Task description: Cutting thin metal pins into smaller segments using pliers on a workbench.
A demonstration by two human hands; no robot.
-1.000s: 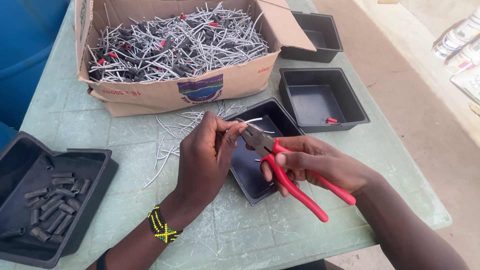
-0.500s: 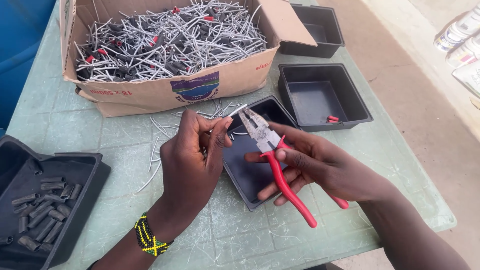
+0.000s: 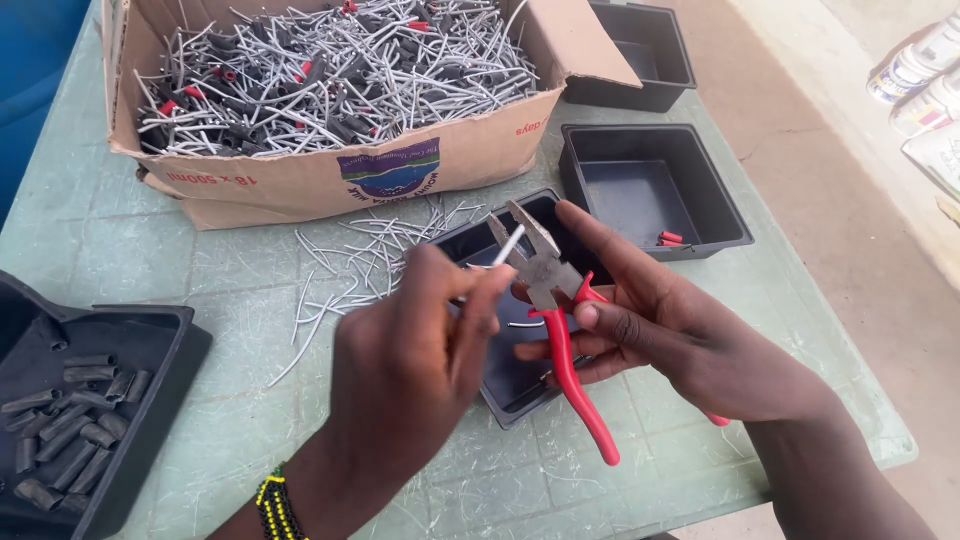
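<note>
My right hand (image 3: pixel 670 325) grips red-handled pliers (image 3: pixel 550 300), jaws open and pointing up and left. My left hand (image 3: pixel 420 350) pinches a thin grey wire piece (image 3: pixel 505 247) and holds its tip between the plier jaws. Both hands hover over a black tray (image 3: pixel 470 245) at the table's middle, which is mostly hidden beneath them. A beaded band is on my left wrist (image 3: pixel 275 505).
A cardboard box (image 3: pixel 340 180) full of grey wire pieces with black and red sleeves stands at the back. Loose wires (image 3: pixel 350 265) lie before it. A black tray with dark sleeve bits (image 3: pixel 70 420) sits left; another with red bits (image 3: pixel 650 185) sits right, one more behind (image 3: pixel 650 55).
My left hand has brought the wire piece up between the plier jaws. Both hands sit slightly lower and nearer in view, and the pliers now tilt more upright.
</note>
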